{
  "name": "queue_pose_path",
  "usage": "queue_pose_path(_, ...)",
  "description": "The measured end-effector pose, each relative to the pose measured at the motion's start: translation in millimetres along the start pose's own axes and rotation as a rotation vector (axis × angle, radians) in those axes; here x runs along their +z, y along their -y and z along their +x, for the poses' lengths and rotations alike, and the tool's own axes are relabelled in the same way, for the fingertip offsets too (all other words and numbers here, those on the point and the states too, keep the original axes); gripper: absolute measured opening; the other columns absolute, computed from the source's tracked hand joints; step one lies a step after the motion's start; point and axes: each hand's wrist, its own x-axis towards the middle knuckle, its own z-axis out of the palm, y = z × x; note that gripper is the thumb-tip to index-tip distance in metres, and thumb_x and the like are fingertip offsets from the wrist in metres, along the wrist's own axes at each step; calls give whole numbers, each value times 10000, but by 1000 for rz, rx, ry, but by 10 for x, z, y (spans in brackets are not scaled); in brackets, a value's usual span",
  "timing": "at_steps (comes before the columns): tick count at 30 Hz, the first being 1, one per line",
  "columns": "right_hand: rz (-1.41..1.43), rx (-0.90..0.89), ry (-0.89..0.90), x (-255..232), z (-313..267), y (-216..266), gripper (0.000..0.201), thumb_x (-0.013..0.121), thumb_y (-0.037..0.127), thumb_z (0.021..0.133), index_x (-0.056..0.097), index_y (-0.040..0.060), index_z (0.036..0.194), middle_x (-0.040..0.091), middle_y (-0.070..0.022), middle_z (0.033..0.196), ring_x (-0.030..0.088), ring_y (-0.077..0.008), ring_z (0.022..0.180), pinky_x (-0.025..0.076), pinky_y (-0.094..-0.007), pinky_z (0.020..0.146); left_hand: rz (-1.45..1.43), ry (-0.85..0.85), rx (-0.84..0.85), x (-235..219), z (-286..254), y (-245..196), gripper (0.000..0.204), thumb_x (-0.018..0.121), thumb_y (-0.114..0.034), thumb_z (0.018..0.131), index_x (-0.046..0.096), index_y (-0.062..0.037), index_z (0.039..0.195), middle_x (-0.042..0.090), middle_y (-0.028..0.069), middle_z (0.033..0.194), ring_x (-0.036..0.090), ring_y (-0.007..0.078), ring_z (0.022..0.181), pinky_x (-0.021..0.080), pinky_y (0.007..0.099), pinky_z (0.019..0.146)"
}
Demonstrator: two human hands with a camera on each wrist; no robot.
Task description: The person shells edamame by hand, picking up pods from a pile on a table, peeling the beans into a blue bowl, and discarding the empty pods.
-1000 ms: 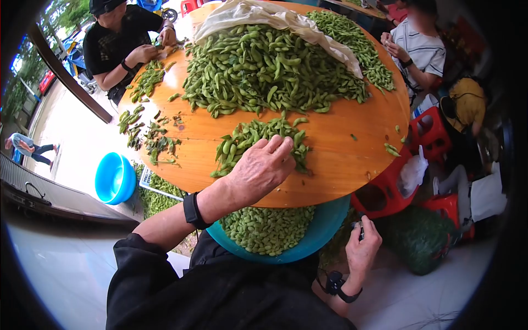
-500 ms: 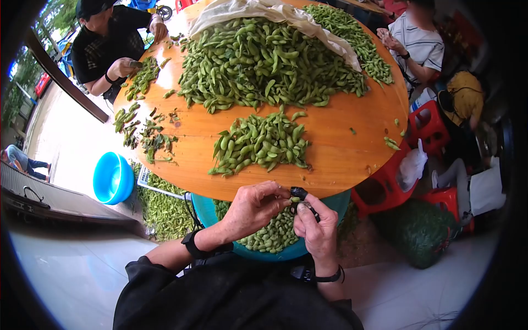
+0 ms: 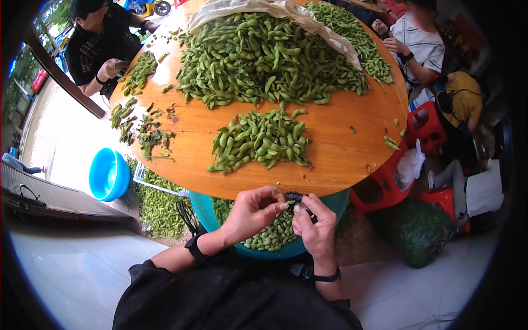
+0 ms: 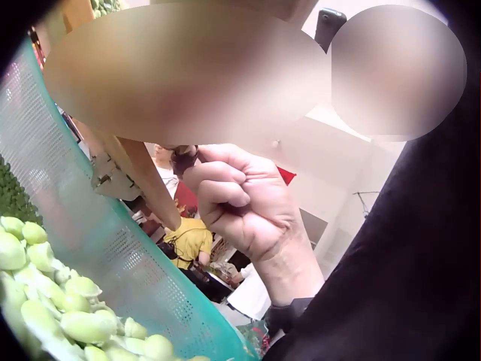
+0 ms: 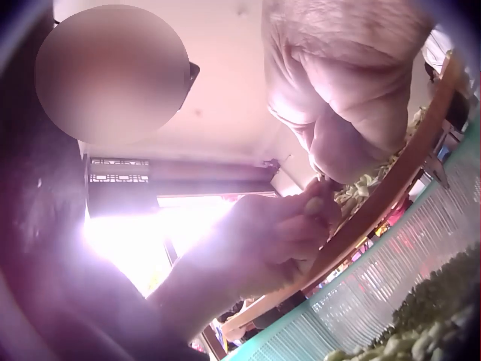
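Note:
Over the basin, my left hand point(image 3: 254, 215) and right hand point(image 3: 318, 225) meet at the fingertips. The left thumb and fingers pinch a small green pod point(image 3: 290, 203); the right hand, with black coverings on some fingers, grips its other side. In the left wrist view the right hand point(image 4: 252, 199) has curled fingers. The right wrist view shows the left hand point(image 5: 259, 237) with a pod point(image 5: 316, 205) at its fingertips, beside the large right hand point(image 5: 338, 90). Shelled beans point(image 3: 269, 234) lie in the teal basin point(image 3: 201, 212). A small pod pile point(image 3: 261, 137) sits on the table.
A large heap of pods point(image 3: 264, 60) under pale cloth point(image 3: 297, 22) covers the back of the round wooden table point(image 3: 352, 154). Trimmings point(image 3: 151, 132) lie at left. People sit at both sides. A blue basin point(image 3: 110, 174), red stools point(image 3: 426, 129) and a green sack point(image 3: 415, 231) surround it.
My left hand has come back from the small pod pile to the right hand, which has moved in over the basin. Both now hold a pod. The person at left has shifted their arms.

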Motion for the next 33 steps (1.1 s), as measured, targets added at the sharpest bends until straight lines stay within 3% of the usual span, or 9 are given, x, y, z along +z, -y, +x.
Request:
queue_pose_path(3, 382, 202, 121, -119, 76, 69, 166, 548, 22, 966, 625, -61, 1087, 466, 11, 694, 426, -40, 532, 326, -201, 446, -567, 167, -320, -64, 59, -125, 50, 669, -85, 925, 635, -52, 908, 551, -23, 717, 428, 48, 522, 293, 207, 453)
queue_pose_path(8, 532, 205, 170, -133, 371, 187, 175, 517, 27, 979, 622, -40, 1102, 458, 47, 656, 379, -29, 524, 290, -199, 450, -732, 214, -335, -91, 295, -307, 61, 639, -92, 950, 646, -55, 901, 564, -24, 731, 436, 38, 535, 287, 196, 441)
queue_pose_path(12, 264, 188, 25, -72, 521, 152, 193, 546, 1, 944, 624, -40, 1115, 525, -3, 682, 477, -85, 537, 373, -232, 480, 209, -33, 195, -50, 468, -210, 107, 648, -102, 938, 658, -22, 1007, 600, 19, 698, 578, 132, 570, 433, 257, 513)
queue_pose_path(14, -511, -243, -68, -35, 532, 96, 242, 593, -1, 890, 628, -33, 1128, 598, -99, 746, 589, -205, 614, 458, -299, 549, 736, -296, 675, -6, 456, -237, 141, 678, -118, 912, 652, -14, 1004, 631, 81, 685, 610, 241, 588, 482, 305, 564)
queue_pose_path(18, -720, -440, -148, 85, 470, 117, 224, 606, -21, 831, 633, -23, 1054, 617, -150, 834, 635, -328, 711, 505, -384, 620, 493, -85, 420, -10, 413, -315, 219, 670, -184, 920, 611, 27, 937, 617, 140, 630, 653, 341, 619, 501, 369, 541)
queue_pose_path(23, -618, -423, -120, 123, 444, 199, 190, 627, -17, 823, 627, -22, 1014, 600, -139, 798, 630, -319, 674, 498, -375, 591, 36, 165, -18, -100, 445, -388, 285, 580, -228, 1005, 558, 28, 882, 577, 8, 623, 541, 53, 556, 425, 230, 480)
queue_pose_path(26, -471, -212, -26, 37, 457, 154, 191, 635, -10, 827, 625, -25, 1018, 595, -143, 771, 631, -301, 671, 485, -348, 579, 93, 238, -30, -163, 468, -436, 285, 561, -219, 1013, 551, 28, 873, 587, 24, 612, 548, 68, 518, 421, 238, 463)
queue_pose_path(30, 190, 227, 42, -66, 440, 153, 130, 599, 13, 925, 619, -52, 1036, 555, -12, 724, 506, -83, 561, 378, -235, 478, 195, 221, 100, -160, 453, -364, 244, 528, -176, 1013, 563, 33, 890, 629, 86, 602, 596, 138, 473, 456, 295, 461)
queue_pose_path(33, 282, 234, 22, -78, 453, 170, 144, 562, 24, 959, 611, -63, 1064, 498, 33, 709, 412, -24, 539, 323, -195, 463, 145, 275, 30, -174, 463, -331, 208, 490, -164, 1028, 557, 16, 945, 626, 56, 642, 587, 114, 510, 455, 269, 477)
